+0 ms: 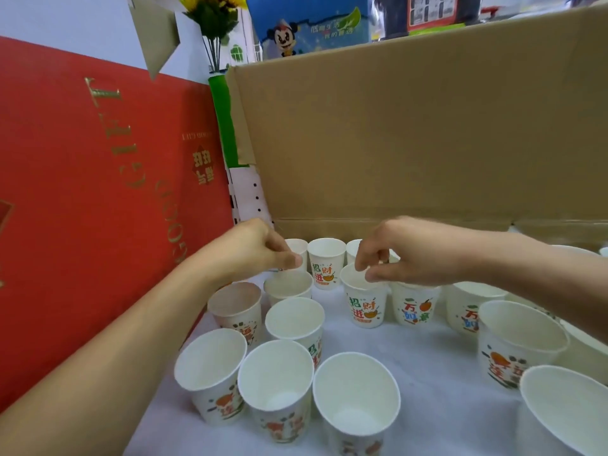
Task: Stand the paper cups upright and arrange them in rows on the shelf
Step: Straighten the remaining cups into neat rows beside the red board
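Note:
Several white paper cups with coloured print stand upright on the white shelf surface (pixel 427 373). My right hand (pixel 404 255) pinches the rim of one cup (pixel 365 304) in the second row. My left hand (pixel 260 251) hovers with curled fingers over the rim of a cup (pixel 289 286) at the left; whether it grips that rim is hidden. Behind them a back row holds a cup (pixel 326 263) and others partly hidden by my hands. Closer cups (pixel 210 373) (pixel 275 386) (pixel 357 399) form a front row, with more cups (pixel 519 340) at the right.
A red gift box (pixel 98 192) walls the left side. A brown cardboard sheet (pixel 411 136) stands along the back. A large cup rim (pixel 566 409) sits at the bottom right corner. Flowers and coloured boxes show above the cardboard.

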A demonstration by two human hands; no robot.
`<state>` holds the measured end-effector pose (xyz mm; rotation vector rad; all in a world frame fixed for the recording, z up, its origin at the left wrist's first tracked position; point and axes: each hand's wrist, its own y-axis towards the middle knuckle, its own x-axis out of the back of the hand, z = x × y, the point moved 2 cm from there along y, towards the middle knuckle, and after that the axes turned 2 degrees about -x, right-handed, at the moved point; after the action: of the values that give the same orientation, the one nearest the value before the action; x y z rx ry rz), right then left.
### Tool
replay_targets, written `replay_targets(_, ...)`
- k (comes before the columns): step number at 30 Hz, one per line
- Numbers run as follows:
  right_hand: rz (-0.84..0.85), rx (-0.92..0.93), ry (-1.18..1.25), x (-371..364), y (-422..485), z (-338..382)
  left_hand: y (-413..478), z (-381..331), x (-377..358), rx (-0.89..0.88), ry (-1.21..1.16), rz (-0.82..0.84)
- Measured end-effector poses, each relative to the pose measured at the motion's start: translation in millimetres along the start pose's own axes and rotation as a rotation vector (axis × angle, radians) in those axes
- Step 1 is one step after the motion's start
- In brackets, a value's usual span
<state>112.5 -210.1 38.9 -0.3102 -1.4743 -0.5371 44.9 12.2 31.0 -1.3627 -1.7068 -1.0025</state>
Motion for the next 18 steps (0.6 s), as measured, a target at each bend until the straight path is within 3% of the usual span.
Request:
replay_targets(3,-0.012,0.027,0.052,-1,2,8,-10,-6,-9,0.023,0.037,0.078)
replay_targets(8,-0.006,0.027,0.019,0,-4,15,-5,11,-12,0.117,0.253,-0.05)
replay_targets(12,0.025,-0.027,-0.02,2,-13,6,-5,18,-19,0.138,-0.03,0.024)
replay_targets(18,0.063,-0.061,-0.021,-1,-22,-2,3,3,-29,0.09,-0.043,0.068)
